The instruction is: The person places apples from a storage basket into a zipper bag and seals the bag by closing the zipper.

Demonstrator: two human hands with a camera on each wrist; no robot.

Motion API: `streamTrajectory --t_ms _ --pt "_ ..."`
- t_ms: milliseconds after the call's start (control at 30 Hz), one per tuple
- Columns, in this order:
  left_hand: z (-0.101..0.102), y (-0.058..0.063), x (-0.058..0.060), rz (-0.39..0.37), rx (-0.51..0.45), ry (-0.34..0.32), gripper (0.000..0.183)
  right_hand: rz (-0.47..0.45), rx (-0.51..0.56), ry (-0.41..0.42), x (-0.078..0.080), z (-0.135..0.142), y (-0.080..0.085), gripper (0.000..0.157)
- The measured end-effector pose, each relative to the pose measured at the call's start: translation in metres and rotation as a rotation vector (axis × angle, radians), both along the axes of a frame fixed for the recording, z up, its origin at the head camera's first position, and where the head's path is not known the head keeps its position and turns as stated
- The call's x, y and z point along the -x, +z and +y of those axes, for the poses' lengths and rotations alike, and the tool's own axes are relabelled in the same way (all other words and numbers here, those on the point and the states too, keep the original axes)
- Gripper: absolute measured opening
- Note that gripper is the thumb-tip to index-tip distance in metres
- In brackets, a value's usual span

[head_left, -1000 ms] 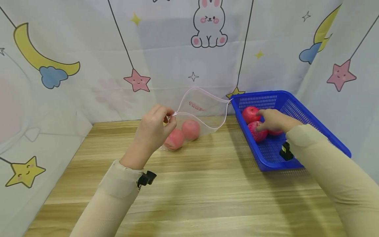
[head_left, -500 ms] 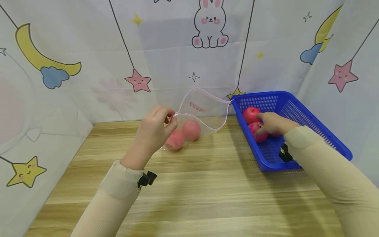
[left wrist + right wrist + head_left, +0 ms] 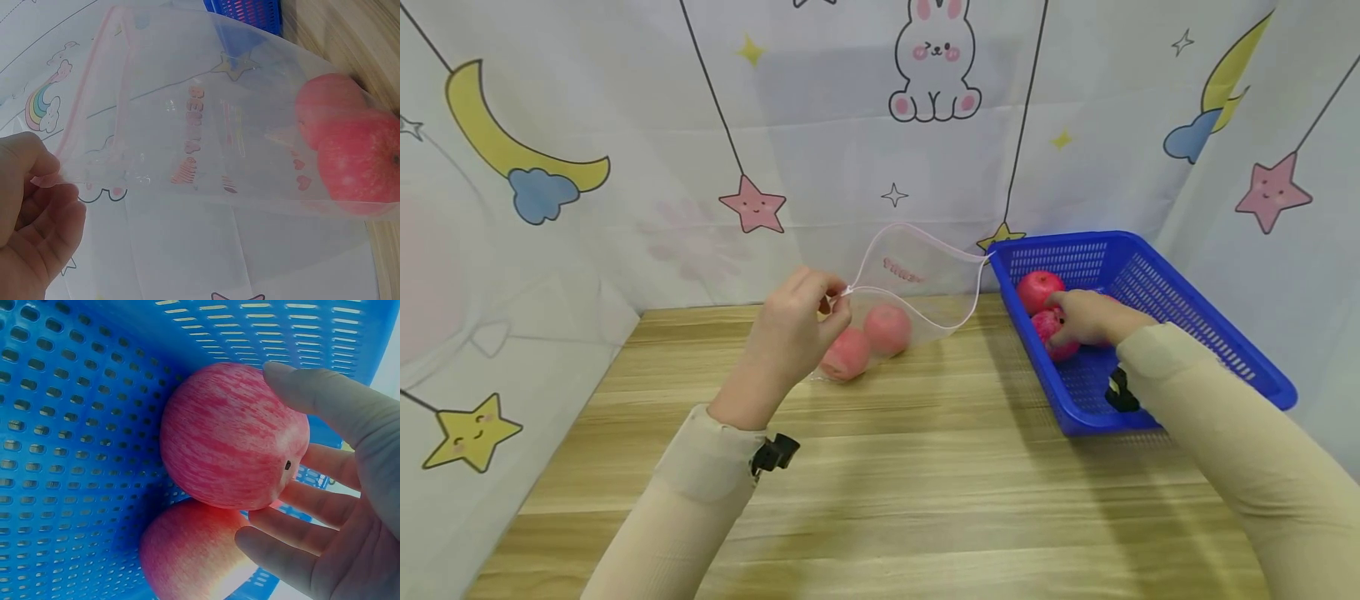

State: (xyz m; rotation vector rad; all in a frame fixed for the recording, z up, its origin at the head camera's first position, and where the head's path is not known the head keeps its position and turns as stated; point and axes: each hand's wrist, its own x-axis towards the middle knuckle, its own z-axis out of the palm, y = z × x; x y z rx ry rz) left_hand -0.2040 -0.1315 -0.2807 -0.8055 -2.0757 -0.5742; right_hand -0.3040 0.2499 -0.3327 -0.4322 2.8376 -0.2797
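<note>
My left hand (image 3: 793, 321) pinches the corner of a clear zip bag (image 3: 940, 300) with pink edging, between thumb and fingers. The bag's mouth gapes, and two red apples (image 3: 359, 162) lie at its bottom. Inside a blue basket (image 3: 1040, 367) at the right, my right hand (image 3: 1093, 315) holds a red apple (image 3: 228, 434), its thumb on one side and fingers on the other. Another apple (image 3: 190, 553) lies beside it, close to the fingertips. In the head view a further apple (image 3: 1040, 290) shows behind the held one, and the hand partly hides the rest.
Both the bag and the basket stand on a wooden table (image 3: 917, 467). The bag's far corner reaches the basket's left back corner. A white printed curtain (image 3: 820, 125) hangs behind the table and along its sides.
My right hand has settled lower around the apple, which has turned so that its dark end shows. The left hand and the bag stay nearly the same.
</note>
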Motion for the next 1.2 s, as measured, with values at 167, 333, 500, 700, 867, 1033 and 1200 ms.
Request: streamTrajectory --t_ms 167,333,500,700,867,1033,1200 --pt "-0.0001 -0.0008 0.0004 0.008 0.003 0.000 0.007 -0.004 -0.007 -0.007 0.0000 -0.0008 -0.0010 0.071" --pt "-0.0006 -0.0010 0.0013 0.015 0.001 -0.004 0.007 0.015 -0.019 0.007 0.0005 -0.0007 -0.0013 0.070" --pt "-0.0009 -0.0008 0.0013 0.014 0.000 -0.004 0.007 -0.001 -0.029 0.003 0.0002 -0.0019 -0.0018 0.070" --pt "-0.0006 -0.0021 0.0005 0.003 0.000 -0.007 0.008 -0.085 -0.043 -0.026 -0.0033 -0.0044 -0.0033 0.075" --pt "0.0003 -0.0030 -0.0005 0.005 -0.001 -0.005 0.009 -0.152 -0.047 -0.081 -0.0068 -0.0061 -0.0041 0.081" --pt "0.0003 -0.0026 -0.0015 0.001 0.000 0.003 0.008 -0.174 -0.063 -0.096 -0.0069 -0.0061 -0.0047 0.079" --pt "-0.0006 -0.0024 -0.0019 -0.003 -0.002 0.005 0.009 -0.159 -0.083 -0.074 -0.0053 -0.0044 -0.0058 0.076"
